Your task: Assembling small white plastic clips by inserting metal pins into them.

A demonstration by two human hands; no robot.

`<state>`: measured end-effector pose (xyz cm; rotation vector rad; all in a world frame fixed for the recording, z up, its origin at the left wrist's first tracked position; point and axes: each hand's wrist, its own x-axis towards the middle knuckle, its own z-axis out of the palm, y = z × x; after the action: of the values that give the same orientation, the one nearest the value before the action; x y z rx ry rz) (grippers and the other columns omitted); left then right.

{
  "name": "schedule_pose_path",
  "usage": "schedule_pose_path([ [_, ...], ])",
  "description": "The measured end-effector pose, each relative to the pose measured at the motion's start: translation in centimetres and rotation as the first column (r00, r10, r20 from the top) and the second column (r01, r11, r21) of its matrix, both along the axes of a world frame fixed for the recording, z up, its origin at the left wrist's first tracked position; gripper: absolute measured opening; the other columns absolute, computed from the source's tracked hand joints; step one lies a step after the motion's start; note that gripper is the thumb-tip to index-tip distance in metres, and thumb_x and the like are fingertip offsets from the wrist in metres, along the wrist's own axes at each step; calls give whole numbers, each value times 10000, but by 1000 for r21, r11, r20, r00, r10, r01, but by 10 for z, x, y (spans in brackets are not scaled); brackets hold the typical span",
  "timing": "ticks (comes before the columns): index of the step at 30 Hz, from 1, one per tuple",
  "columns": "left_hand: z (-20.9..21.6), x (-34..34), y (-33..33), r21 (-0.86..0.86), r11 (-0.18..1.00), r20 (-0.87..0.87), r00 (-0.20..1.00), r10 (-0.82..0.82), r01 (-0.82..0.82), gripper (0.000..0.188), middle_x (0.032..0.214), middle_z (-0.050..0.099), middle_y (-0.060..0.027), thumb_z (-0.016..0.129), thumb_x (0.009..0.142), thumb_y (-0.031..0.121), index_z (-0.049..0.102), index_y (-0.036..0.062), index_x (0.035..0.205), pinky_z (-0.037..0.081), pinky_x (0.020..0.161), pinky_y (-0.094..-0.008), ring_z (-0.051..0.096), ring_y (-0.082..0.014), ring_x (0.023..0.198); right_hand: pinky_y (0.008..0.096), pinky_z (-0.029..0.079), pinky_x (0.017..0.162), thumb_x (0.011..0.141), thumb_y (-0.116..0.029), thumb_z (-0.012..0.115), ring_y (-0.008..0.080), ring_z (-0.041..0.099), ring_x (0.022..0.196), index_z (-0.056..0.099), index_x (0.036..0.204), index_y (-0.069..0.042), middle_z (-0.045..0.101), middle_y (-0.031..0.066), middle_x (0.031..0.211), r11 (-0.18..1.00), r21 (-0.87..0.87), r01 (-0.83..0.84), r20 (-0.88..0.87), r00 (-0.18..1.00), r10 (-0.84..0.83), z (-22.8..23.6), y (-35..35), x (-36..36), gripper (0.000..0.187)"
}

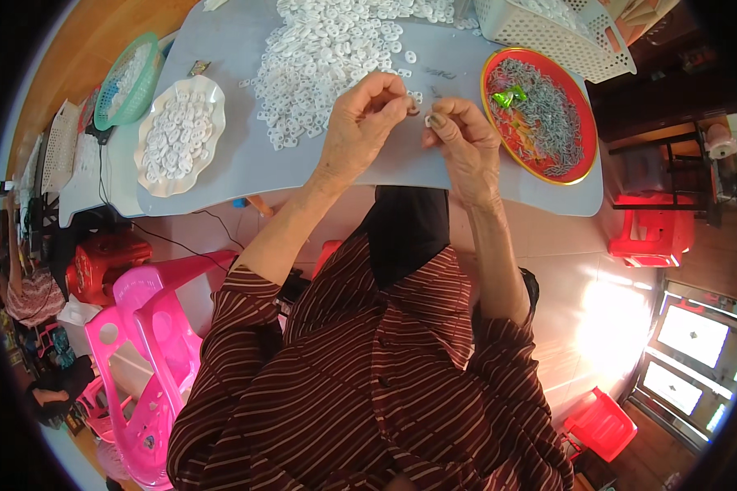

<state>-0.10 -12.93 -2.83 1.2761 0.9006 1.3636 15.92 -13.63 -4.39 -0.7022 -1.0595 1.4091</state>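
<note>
My left hand hovers over the pale grey table with its fingertips pinched on a small dark metal piece. Close to it on the right, my right hand pinches a small white plastic ring between thumb and forefinger. The two hands almost touch at the fingertips. Just beyond them lies a big heap of white plastic rings. A red round tray with a gold rim at the right holds several small grey metal pieces and a green wrapper.
A white scalloped dish with more white rings sits at the table's left, next to a green basket. A white plastic basket stands at the back right. Pink plastic chairs and red stools stand on the floor.
</note>
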Motion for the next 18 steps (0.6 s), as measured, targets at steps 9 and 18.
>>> schedule_pose_path([
  [9, 8, -6, 9, 40, 998, -29, 998, -49, 50, 122, 786, 574, 13, 577, 883, 100, 626, 0, 932, 413, 645, -182, 496, -46, 720, 228, 510, 684, 871, -28, 620, 94, 591, 749, 597, 1011, -1, 624, 31, 869, 997, 67, 39, 150, 988, -49, 2, 1, -3, 144],
  [18, 17, -6, 17, 29, 993, -134, 985, -108, 113, 111, 724, 541, 28, 574, 875, 104, 623, 5, 889, 398, 621, -205, 474, -50, 692, 226, 520, 688, 859, -14, 622, 82, 588, 773, 559, 1075, -6, 627, 37, 894, 997, 55, 58, 176, 982, -67, 6, -2, -5, 225],
])
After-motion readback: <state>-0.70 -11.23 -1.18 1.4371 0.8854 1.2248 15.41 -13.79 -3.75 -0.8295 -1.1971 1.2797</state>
